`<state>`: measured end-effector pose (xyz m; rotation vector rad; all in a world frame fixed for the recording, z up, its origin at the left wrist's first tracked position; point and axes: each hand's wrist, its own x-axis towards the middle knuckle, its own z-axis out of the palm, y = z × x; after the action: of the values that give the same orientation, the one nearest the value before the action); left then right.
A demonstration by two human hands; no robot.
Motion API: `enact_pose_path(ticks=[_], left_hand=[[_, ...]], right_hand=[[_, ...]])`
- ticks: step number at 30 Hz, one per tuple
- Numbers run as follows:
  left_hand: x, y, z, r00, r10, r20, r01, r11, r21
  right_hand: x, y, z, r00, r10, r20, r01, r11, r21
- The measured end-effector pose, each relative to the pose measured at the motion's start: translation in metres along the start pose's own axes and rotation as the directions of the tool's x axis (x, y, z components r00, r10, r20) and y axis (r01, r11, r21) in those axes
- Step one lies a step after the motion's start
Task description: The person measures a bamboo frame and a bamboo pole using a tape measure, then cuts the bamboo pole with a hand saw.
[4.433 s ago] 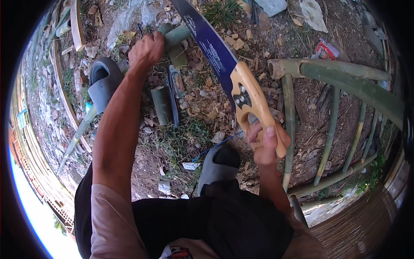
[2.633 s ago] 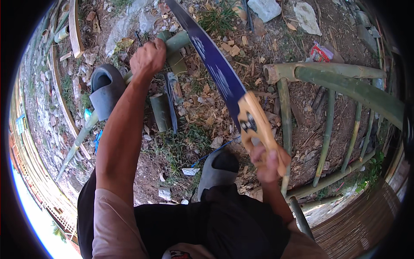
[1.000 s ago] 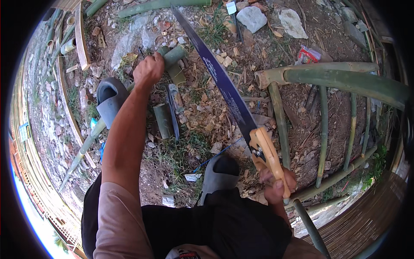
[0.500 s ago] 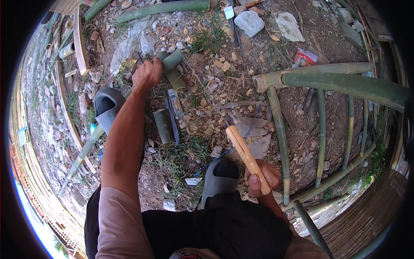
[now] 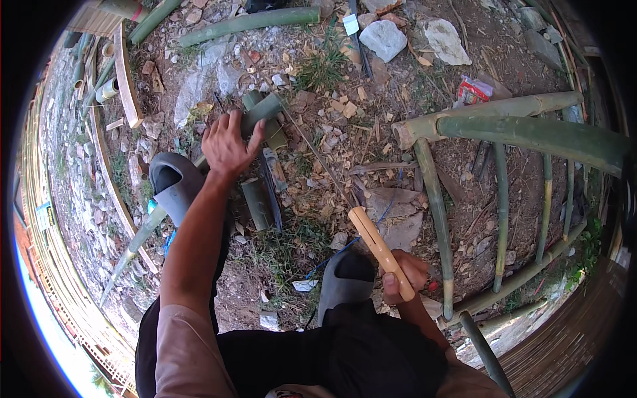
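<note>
My left hand (image 5: pixel 229 144) lies over a green bamboo pole (image 5: pixel 267 110) near its cut end, the thumb on the near side and the fingers bent over the far side. The pole's end rests across a short bamboo piece (image 5: pixel 275 136). Beneath my forearm, the pole runs down to the lower left. My right hand (image 5: pixel 403 277) is closed round the light wooden handle of a saw (image 5: pixel 379 247). Its thin blade slants up and left to the pole's end; I cannot tell whether it touches. Another short bamboo piece (image 5: pixel 256 203) stands beside dark flat strips (image 5: pixel 272 189).
At the right lies a bamboo frame (image 5: pixel 434 219) with several rungs. White rocks (image 5: pixel 383 38) and a long bamboo length (image 5: pixel 251 25) are at the far side. Wood chips (image 5: pixel 350 109) litter the ground. My grey shoes (image 5: pixel 345 289) flank the work.
My left hand has loosened from a tight grip, its fingers and thumb now more spread over the pole. The saw handle has shifted slightly down. The whole view has moved a little.
</note>
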<state>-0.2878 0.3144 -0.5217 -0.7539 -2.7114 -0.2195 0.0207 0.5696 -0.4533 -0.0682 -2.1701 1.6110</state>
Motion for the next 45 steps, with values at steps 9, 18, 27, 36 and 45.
enact_pose_path(ticks=[9,18,27,36,45], left_hand=[[0.038,-0.033,0.005,0.731,-0.418,0.54,0.432,0.895,0.109],[0.058,-0.051,0.009,0.638,-0.447,0.627,0.438,0.88,0.183],[0.062,-0.035,0.006,0.668,-0.389,0.634,0.454,0.888,0.066],[0.072,-0.013,0.01,0.576,-0.433,0.694,0.538,0.84,0.077],[0.068,-0.015,0.022,0.592,-0.565,0.575,0.57,0.798,0.197]], right_hand=[[0.019,0.01,0.018,0.996,0.085,0.005,-0.085,0.996,0.031],[0.03,0.016,0.039,0.996,0.068,-0.051,-0.065,0.996,0.06],[0.032,0.014,0.041,0.992,0.116,-0.059,-0.111,0.991,0.072],[0.03,0.012,0.039,0.98,0.157,-0.118,-0.146,0.985,0.095],[0.04,0.002,0.038,0.996,0.078,-0.044,-0.08,0.996,-0.03]])
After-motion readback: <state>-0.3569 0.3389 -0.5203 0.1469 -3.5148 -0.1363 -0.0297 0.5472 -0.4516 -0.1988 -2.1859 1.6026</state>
